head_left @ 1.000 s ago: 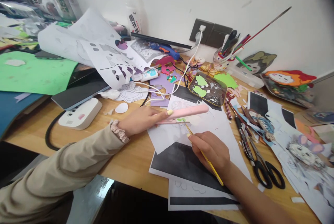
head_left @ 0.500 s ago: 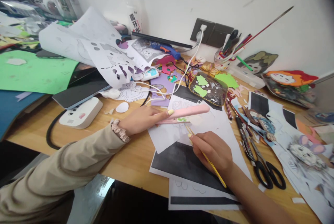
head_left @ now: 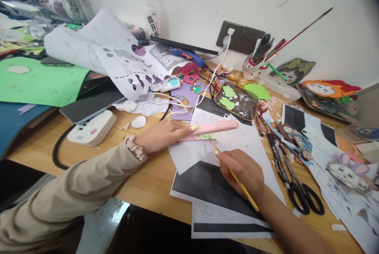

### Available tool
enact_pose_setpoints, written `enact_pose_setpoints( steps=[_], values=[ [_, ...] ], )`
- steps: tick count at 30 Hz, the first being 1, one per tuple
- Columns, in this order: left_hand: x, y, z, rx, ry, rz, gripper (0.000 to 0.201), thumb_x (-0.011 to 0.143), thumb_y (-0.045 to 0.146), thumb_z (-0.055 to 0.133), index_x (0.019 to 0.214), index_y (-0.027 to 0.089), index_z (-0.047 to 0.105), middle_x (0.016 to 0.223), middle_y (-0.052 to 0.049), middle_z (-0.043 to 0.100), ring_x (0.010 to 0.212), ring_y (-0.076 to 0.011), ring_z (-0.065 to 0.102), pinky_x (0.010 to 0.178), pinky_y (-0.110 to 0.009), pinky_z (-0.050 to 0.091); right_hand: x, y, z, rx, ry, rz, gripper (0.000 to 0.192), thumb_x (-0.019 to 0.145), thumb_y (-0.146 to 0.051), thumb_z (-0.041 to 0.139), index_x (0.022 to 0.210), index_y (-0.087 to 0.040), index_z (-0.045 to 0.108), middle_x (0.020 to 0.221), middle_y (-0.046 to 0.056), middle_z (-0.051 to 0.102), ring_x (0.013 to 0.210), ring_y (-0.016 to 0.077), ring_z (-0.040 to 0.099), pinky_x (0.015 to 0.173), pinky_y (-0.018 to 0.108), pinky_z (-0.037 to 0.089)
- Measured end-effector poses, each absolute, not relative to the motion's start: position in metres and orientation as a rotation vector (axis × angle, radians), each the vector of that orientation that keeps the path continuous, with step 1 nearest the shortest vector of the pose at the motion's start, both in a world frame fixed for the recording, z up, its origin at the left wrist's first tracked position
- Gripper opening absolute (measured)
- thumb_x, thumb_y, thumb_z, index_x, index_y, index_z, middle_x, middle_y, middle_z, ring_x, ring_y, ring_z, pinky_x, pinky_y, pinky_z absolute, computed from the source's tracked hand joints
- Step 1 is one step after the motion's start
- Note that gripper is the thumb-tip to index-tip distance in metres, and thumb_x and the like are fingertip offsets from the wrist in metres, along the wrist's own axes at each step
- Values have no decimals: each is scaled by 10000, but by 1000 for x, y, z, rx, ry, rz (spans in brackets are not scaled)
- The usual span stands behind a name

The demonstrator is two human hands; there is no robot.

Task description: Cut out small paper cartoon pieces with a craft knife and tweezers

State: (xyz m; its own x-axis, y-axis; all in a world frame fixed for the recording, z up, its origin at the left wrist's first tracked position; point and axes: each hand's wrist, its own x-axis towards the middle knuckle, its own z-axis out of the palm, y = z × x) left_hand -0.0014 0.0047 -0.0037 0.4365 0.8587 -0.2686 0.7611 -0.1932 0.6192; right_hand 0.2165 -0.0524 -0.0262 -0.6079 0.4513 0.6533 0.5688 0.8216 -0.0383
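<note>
My left hand point(head_left: 166, 134) is closed around the near end of a pink hair straightener point(head_left: 217, 127), its thumb lying along the upper arm. The two arms stand slightly apart. A small green and white cut piece point(head_left: 207, 136) shows on the lower arm. In my right hand point(head_left: 241, 169) is a pair of yellow tweezers point(head_left: 243, 190), pinched between thumb and fingers. Their tips meet the lower arm's edge close to the green piece; whether they grip it I cannot tell. Beneath lie white sheets point(head_left: 251, 157) with black areas and pencil drawings.
Black-handled scissors point(head_left: 304, 198) and pens lie to the right. Behind the straightener are a dark tray point(head_left: 247, 106) with green pieces, white cables and a blue glue gun point(head_left: 192, 57). A white box point(head_left: 92, 127) sits left; a bottle point(head_left: 151, 13) stands at the wall.
The tweezers and my right hand have shifted very slightly, the tips now a little farther right. The straightener and my left hand look almost unmoved.
</note>
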Motion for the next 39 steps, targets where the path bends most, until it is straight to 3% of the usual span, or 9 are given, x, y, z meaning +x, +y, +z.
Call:
enact_pose_setpoints(
  steps=[39],
  values=[
    [-2,4,-4,1960,1359,189,540,738,607,198,508,163,402,499,13,439,470,-97,409,455,-235,242,217,-52,-22,-808,-2182,-335,356,643,10,495,972,-118,450,581,11,520,544,113,447,484,223,375]
  ],
)
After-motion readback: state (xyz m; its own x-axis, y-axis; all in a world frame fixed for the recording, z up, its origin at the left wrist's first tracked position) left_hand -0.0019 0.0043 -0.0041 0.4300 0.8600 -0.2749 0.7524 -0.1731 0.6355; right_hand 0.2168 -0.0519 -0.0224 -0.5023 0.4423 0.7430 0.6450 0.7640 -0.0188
